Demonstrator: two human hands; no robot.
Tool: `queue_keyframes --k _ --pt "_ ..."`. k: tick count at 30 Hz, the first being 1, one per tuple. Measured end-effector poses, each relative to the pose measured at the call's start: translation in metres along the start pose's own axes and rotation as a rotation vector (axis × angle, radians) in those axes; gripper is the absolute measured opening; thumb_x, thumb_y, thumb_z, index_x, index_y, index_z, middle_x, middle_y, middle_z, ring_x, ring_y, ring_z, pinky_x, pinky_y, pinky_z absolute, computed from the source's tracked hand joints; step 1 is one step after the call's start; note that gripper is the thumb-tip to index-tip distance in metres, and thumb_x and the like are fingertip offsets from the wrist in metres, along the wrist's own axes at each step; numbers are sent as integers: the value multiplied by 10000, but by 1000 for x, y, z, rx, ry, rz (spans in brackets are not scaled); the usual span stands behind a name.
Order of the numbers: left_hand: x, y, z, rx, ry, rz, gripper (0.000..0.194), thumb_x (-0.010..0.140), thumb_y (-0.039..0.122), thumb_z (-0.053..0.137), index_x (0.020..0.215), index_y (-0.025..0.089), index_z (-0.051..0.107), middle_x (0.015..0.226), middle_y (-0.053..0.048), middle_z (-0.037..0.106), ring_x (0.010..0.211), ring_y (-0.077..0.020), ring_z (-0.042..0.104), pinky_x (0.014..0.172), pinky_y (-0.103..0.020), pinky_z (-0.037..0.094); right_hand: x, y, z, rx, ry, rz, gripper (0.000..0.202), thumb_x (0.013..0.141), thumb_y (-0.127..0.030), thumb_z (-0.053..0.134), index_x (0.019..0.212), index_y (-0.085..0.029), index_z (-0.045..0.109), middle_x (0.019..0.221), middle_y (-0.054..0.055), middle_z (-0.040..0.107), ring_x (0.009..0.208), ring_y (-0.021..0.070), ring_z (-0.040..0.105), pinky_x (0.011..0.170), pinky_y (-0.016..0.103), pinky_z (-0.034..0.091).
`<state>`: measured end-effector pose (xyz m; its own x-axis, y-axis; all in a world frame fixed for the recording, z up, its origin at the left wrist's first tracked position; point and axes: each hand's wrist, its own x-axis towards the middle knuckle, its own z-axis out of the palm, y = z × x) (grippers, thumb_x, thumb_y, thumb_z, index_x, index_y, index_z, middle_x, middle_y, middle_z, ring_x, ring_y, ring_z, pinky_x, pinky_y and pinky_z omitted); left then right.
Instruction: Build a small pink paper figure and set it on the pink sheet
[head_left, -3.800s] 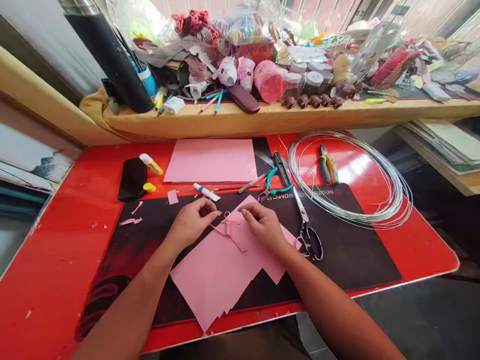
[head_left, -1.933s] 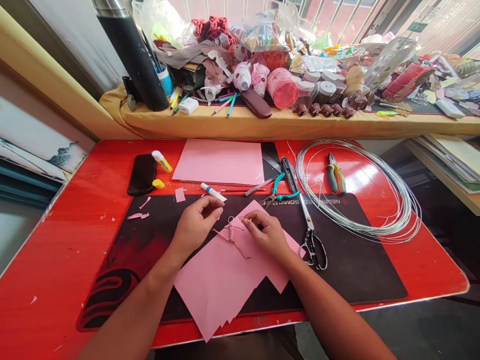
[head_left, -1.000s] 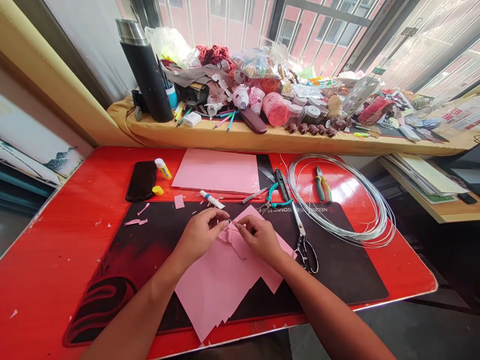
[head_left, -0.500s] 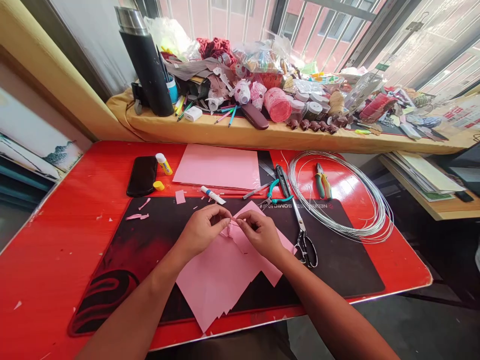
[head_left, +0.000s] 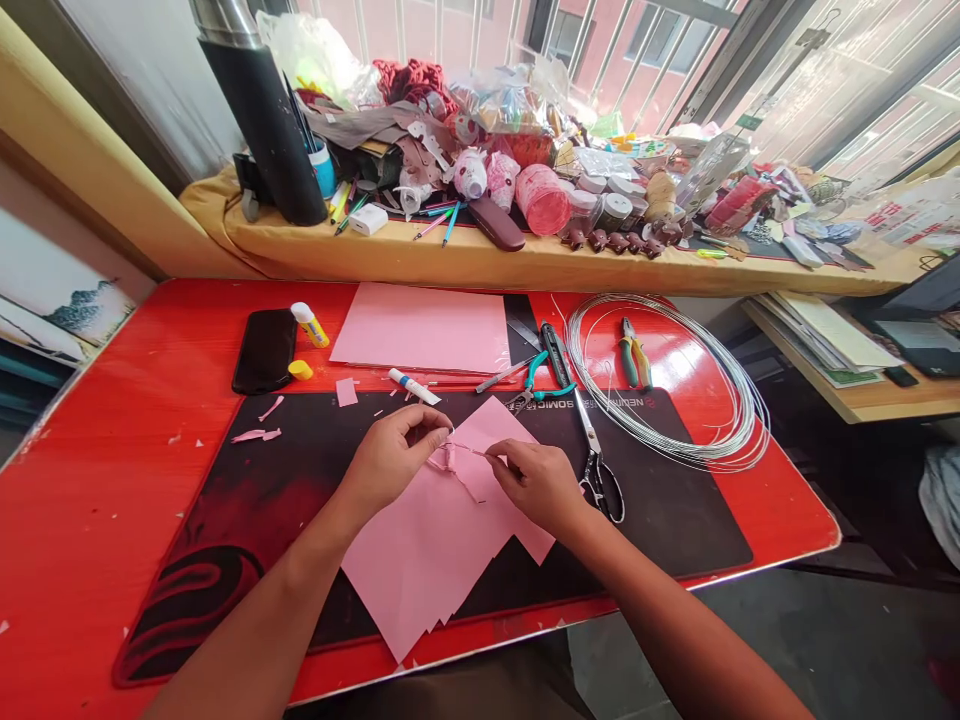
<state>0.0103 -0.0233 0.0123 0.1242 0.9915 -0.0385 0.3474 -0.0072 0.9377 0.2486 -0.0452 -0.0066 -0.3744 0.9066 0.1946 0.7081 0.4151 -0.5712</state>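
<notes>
Mid-frame, I watch the left hand [head_left: 394, 452] with thumb and forefinger pinching the small pink figure [head_left: 451, 459] near the wire loop at its top, while the right hand [head_left: 536, 482] pinches the end of its thin arm. The figure sits over the pink sheets [head_left: 424, 565], fanned across the black mat [head_left: 660, 490] on the red counter [head_left: 795, 525]. Right of the hands I see scissors [head_left: 592, 441], and further right a wire coil [head_left: 731, 385]
</notes>
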Motion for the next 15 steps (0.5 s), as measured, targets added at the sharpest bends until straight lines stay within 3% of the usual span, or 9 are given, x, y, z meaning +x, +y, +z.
queue_keyframes --k 5,10,15 --pt "-1 0 1 11 -43 -24 186 883 395 673 949 243 756 921 -15 752 837 -196 655 769 -302 514 -10 12 -6 -176 -43 -75 198 1002 -149 571 1017 -227 753 967 57 832 832 202 774 718 261 453" --pt "-1 0 -1 0 -61 -38 209 882 416 676 966 240 752 940 -22 755 884 -213 675 800 -314 521 -16 18 -2 -319 -140 -76 189 1031 -186 575 1050 -218 760 927 38 832 845 195 782 701 247 464" --pt "0 0 -2 13 -70 -25 209 885 417 672 969 246 757 950 -22 760 887 -214 676 798 -314 520 -20 19 -2 -318 -181 -56 186 1049 -228 582 1113 -229 757 992 35 836 909 200 785 724 247 485"
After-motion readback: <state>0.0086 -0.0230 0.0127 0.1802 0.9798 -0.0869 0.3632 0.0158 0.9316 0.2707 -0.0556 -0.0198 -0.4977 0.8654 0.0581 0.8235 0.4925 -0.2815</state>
